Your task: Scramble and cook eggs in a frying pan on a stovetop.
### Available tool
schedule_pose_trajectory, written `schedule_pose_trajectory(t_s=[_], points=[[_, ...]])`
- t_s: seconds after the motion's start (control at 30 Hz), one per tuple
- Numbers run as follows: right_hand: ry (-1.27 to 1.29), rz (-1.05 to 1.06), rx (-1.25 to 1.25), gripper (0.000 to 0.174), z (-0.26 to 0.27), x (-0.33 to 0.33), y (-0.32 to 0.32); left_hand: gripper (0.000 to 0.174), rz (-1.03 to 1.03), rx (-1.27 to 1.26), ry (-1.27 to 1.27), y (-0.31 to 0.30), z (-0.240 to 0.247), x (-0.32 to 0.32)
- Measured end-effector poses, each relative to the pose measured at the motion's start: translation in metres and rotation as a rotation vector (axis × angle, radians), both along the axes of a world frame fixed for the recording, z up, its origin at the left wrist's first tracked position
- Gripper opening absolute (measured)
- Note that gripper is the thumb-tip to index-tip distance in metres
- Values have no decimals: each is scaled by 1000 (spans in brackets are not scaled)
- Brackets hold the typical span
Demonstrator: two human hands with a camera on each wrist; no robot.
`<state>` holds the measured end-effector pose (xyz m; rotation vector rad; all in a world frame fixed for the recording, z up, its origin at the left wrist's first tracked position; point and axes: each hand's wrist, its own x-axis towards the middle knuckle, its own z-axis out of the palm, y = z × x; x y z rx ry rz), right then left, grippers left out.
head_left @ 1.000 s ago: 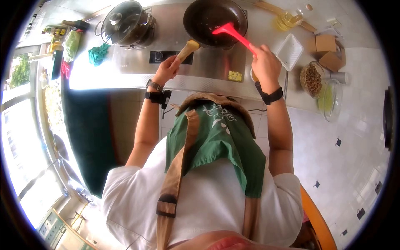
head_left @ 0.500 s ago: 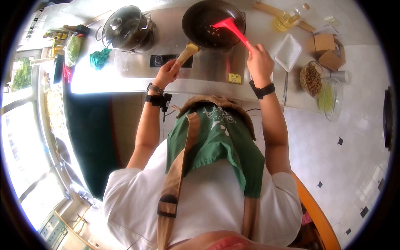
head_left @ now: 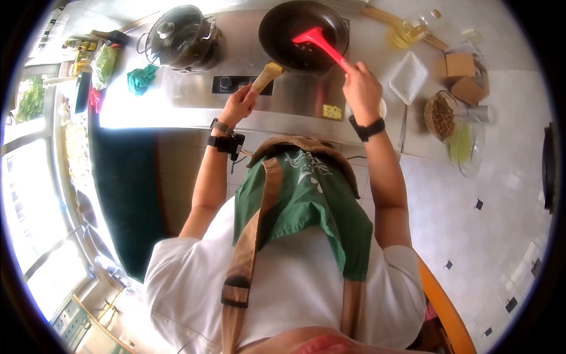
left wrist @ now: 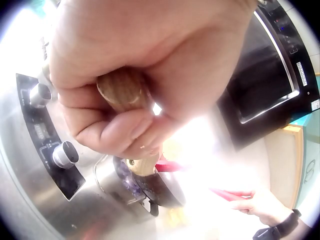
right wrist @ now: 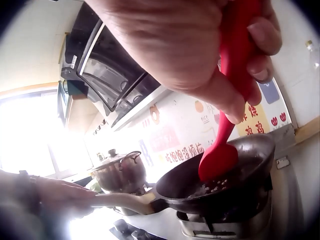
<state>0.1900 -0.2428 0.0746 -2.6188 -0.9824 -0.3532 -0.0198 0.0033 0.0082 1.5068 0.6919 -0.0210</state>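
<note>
My left hand (head_left: pixel 239 105) grips the wooden handle (head_left: pixel 266 78) of a dark frying pan (head_left: pixel 274 32), which sits on the stove's right burner. In the left wrist view the fingers (left wrist: pixel 107 132) wrap round the handle's end. My right hand (head_left: pixel 362 91) holds a red spatula (head_left: pixel 321 42) by its handle, thumb and fingers curled about it. The spatula's broad head (right wrist: pixel 218 162) is down inside the pan, beside small pale bits of food (right wrist: pixel 216 188) on the pan's bottom.
A lidded pot (head_left: pixel 177 38) stands on the left burner, a teal cloth (head_left: pixel 141 79) near it. On the right are a white tray (head_left: pixel 408 78), an oil bottle (head_left: pixel 410 32), a cardboard box (head_left: pixel 466 74), a bowl of brown pieces (head_left: pixel 441 116) and a glass dish (head_left: pixel 469 144).
My right hand has moved a little left, and the spatula head has shifted left across the pan. The left hand keeps its grip on the pan handle.
</note>
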Motion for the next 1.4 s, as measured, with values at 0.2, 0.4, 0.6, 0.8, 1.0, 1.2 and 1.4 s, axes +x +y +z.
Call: schedule_pose_trajectory(t_s=[0.2,0.4,0.6,0.8,1.0,1.2,1.4], points=[[-13,-55,46,33,-5,15,11,42,-9,-5,7,-1,-1,-1],[75,-36,-21,31,3,-1,-11,40,11,7,-10,-3,4,0],[140,-88,89,32,-18,2,-23,39,1,17,12,-3,3,-1],[1295,-190,821,30,-19,-2,-41,37,-27,22,4,1,-3,-2],[1662,-64,956,23,-25,-11,-32,37,-6,33,13,4,-11,-4],[1818,-75,926,21,-37,10,15,37,-46,-7,-7,1,-4,-3],[1742,-160,975,22,-36,14,16,38,-52,48,5,1,-4,-3]])
